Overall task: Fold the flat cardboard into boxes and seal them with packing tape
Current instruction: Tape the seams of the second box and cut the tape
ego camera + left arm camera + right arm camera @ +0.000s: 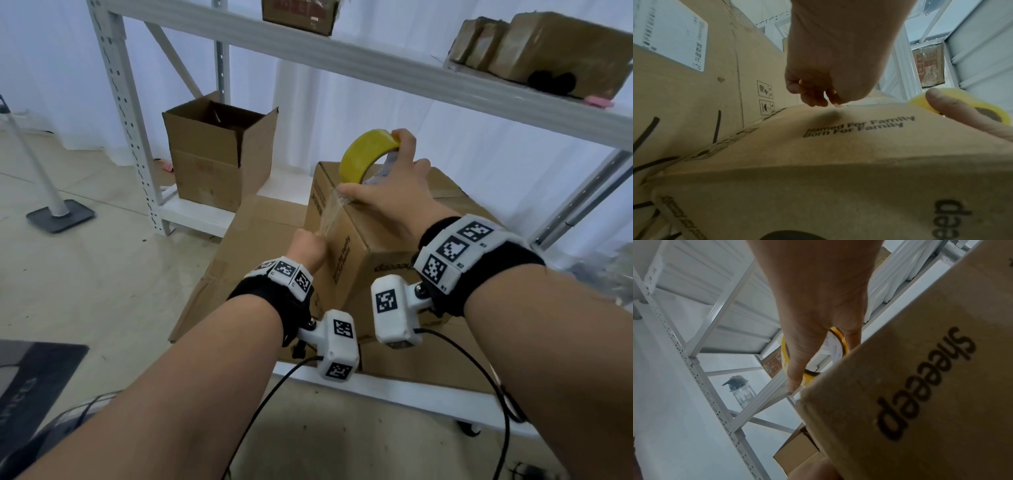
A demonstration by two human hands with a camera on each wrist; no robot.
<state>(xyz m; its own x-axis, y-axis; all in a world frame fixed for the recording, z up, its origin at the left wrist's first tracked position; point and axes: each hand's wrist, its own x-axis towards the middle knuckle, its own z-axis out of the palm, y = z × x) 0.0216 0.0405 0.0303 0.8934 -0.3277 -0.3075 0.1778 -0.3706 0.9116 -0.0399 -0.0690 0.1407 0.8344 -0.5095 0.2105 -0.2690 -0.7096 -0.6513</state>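
A folded brown cardboard box (363, 246) with black print stands on flat cardboard sheets (253, 246) on the low shelf. My right hand (387, 195) grips a yellow roll of packing tape (363, 154) above the box's top edge, thumb pressed at the corner. A clear strip of tape (334, 210) stretches from the roll down the box's side to my left hand (306, 248), which pinches its free end against the box wall. In the left wrist view the box (838, 162) fills the frame, with the left hand (818, 91) curled above it and the roll (962, 105) at the right. The right wrist view shows the roll (813, 356) in the right hand (818, 321).
An open cardboard box (219, 154) stands on the lower shelf at the back left. The white metal rack (126, 113) has an upright at left and an upper shelf carrying wrapped boxes (548, 51). A lamp base (60, 216) sits on the floor. Cables hang below my wrists.
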